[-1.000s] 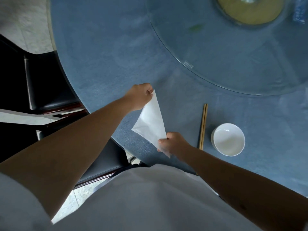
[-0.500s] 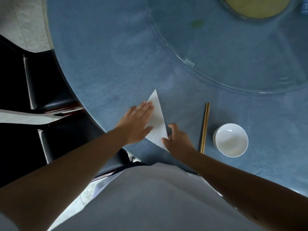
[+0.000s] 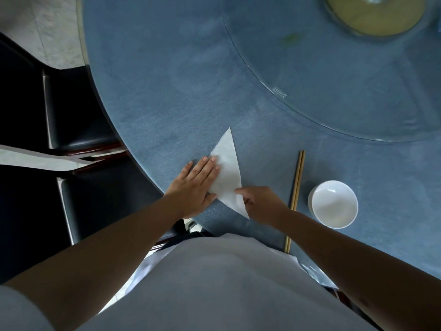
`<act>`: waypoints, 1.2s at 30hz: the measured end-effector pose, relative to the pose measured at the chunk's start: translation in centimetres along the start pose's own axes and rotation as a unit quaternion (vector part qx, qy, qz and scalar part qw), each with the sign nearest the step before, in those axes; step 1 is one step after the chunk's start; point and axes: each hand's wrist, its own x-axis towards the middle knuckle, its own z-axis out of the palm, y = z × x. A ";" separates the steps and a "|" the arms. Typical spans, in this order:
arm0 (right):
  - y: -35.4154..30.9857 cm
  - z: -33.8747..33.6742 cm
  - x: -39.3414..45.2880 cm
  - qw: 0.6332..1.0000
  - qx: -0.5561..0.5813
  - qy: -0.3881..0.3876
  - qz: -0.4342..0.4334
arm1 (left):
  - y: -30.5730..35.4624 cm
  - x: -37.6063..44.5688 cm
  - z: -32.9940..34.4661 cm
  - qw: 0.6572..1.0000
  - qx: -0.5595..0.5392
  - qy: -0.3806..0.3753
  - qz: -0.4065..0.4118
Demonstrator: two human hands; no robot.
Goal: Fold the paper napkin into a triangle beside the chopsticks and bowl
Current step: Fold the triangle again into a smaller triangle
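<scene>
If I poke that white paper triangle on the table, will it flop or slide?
The napkin looks thin and lies flat, so it would probably flop if lifted. It seems light, so a poke would likely slide it over the blue tablecloth, unless the left hand pressing flat on it and the right hand at its edge keep it down.

A dining room, likely in a restaurant. A large round table (image 3: 167, 80) covered in blue cloth carries a glass turntable (image 3: 334, 91) beyond the right hand (image 3: 260, 203). Just right of that hand lie chopsticks (image 3: 297, 185) and a white bowl (image 3: 334, 204). Dark padded chairs (image 3: 78, 120) stand left of the left hand (image 3: 194, 185).
</scene>
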 end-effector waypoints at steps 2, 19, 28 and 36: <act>0.3 -0.2 0.2 0.998 -0.051 -0.001 -0.038 | 0.1 0.0 0.0 1.000 0.002 0.000 -0.002; -1.9 -3.4 3.9 0.984 0.012 0.143 -0.104 | 0.4 -2.0 0.3 0.967 -0.185 0.124 -0.127; -3.1 -4.3 7.7 0.981 0.076 0.175 -0.022 | -0.3 -0.6 -0.2 0.917 -0.274 0.170 -0.234; -2.7 -4.3 10.0 0.975 0.074 0.198 0.069 | -0.2 -0.7 -0.6 0.898 -0.305 0.160 -0.273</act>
